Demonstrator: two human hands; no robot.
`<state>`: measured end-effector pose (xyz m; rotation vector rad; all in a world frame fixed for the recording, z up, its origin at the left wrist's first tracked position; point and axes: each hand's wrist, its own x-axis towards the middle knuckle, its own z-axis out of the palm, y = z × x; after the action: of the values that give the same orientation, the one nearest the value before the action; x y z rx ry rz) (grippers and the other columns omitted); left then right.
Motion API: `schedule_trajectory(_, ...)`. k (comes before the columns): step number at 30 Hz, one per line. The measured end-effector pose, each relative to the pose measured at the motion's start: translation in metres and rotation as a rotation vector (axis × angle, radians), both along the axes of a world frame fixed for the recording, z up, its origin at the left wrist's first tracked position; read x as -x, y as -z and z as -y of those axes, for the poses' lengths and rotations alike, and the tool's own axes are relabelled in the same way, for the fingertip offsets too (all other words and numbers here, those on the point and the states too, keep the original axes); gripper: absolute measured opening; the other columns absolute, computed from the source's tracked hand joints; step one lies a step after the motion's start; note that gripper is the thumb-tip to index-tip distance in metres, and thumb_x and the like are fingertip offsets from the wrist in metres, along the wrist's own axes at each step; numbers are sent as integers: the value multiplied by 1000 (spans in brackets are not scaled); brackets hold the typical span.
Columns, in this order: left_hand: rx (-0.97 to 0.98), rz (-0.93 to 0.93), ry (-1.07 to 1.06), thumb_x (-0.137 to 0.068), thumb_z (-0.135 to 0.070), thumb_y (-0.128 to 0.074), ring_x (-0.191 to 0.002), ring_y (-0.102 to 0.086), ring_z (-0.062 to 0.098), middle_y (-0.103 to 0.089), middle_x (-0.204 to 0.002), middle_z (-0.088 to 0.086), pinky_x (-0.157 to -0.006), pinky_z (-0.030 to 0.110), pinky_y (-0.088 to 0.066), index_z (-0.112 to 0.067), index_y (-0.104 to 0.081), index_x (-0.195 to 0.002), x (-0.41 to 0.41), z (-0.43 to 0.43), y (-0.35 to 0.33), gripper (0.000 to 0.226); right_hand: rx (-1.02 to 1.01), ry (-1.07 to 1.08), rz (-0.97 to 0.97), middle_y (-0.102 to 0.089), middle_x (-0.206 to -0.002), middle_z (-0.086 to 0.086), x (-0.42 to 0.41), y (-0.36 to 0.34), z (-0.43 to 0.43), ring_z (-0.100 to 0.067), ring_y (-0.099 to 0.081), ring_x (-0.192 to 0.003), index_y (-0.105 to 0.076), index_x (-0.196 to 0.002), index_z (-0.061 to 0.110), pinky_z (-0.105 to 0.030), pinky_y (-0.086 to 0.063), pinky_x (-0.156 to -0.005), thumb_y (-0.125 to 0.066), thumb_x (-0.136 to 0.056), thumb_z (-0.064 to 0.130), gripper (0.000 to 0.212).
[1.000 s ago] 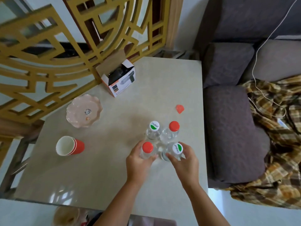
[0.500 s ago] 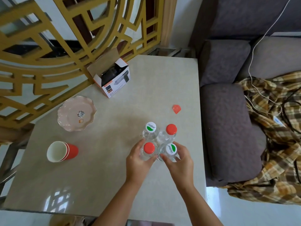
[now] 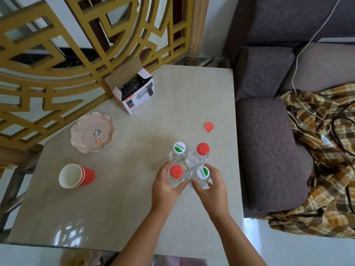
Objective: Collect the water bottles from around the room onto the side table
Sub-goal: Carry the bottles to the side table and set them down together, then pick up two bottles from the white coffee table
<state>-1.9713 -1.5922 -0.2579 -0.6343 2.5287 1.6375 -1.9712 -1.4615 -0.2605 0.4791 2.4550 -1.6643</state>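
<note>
- Four clear plastic water bottles [image 3: 190,160] stand upright in a tight two-by-two cluster on the glossy beige side table [image 3: 115,208], close to its right edge and touching one another.
- The left hand [image 3: 165,189] grips the red-capped near-left bottle [image 3: 176,171]. Its thumb is on the side nearest the person and its fingers [image 3: 166,167] curl round the bottle's left flank.
- The right hand [image 3: 210,189] grips the near-right bottle [image 3: 203,172], which has a white-and-green cap. The thumb is on the near side and the fingers wrap round the right flank.
- The two thumb tips nearly meet between these two bottles.
- Neither palm is on the white-and-green-capped far-left bottle [image 3: 179,148] or the red-capped far-right bottle [image 3: 203,149].
- A scalloped pink plate [image 3: 92,133] and stacked red paper cups [image 3: 76,175] lying on their side are toward the left edge.
- An open cardboard box [image 3: 134,93] sits near the far edge.
- A small red scrap [image 3: 208,127] lies by the right edge.
</note>
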Motion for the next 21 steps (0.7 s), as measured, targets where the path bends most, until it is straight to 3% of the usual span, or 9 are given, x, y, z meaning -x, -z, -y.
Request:
schedule_trajectory(3, 4, 12, 9, -61, -23, -84, -107, -55, 8, -59, -119, -8, -89, 22, -43, -21, -54, -122, -1, 1, -8, 68, -45, -15, -14, -54, -116, 14, -1, -8, -1, 6, -51, -101, -50, -120, 26, -10, -41, -84, -79, -70, 23, 59)
schedule_trajectory(6, 35, 5, -14, -62, -21, -84, -106, -46, 0, -51, -117, -15, -82, 3, -32, -21, -50, -125, -3, 4, -20, 72, -97, -25, -52, -48, -118, 17, -4, -18, -3, 7, -44, -105, -48, -123, 23, 4, -30, -83, -78, -70, 20, 61)
schedule_trajectory(9, 86, -48, 45, -63, -22, -83, -113, -41, -3, -45, -122, -19, -83, -8, -24, -21, -47, -129, -8, 9, -31, 75, -145, -43, -90, -45, -120, 18, -7, -29, -6, 5, -42, -110, -47, -123, 25, 6, -27, -84, -78, -71, 23, 61)
schedule_trajectory(13, 213, -177, 172, -69, -28, -79, -120, -38, 0, -43, -128, -16, -95, 1, -26, -18, -46, -131, -17, 13, -49, 71, -204, -69, -157, -46, -125, 14, -13, -51, -12, 0, -42, -116, -48, -126, 20, 3, -26, -90, -75, -72, 29, 61)
schedule_trajectory(17, 392, -368, 293, -79, -39, -58, -121, -41, 9, -54, -127, 0, -100, 29, -40, -8, -54, -123, -20, 11, -69, 54, -340, -62, -254, -54, -126, 2, -19, -79, -22, -9, -48, -117, -53, -122, 13, -14, -33, -96, -71, -76, 31, 52)
schedule_trajectory(21, 539, -550, 409, -89, -36, -46, -120, -46, 20, -61, -123, 10, -98, 34, -39, -4, -59, -116, -22, -1, -95, 44, -571, -30, -352, -62, -119, -7, -30, -104, -36, -27, -55, -113, -60, -114, 9, -43, -46, -92, -66, -80, 28, 40)
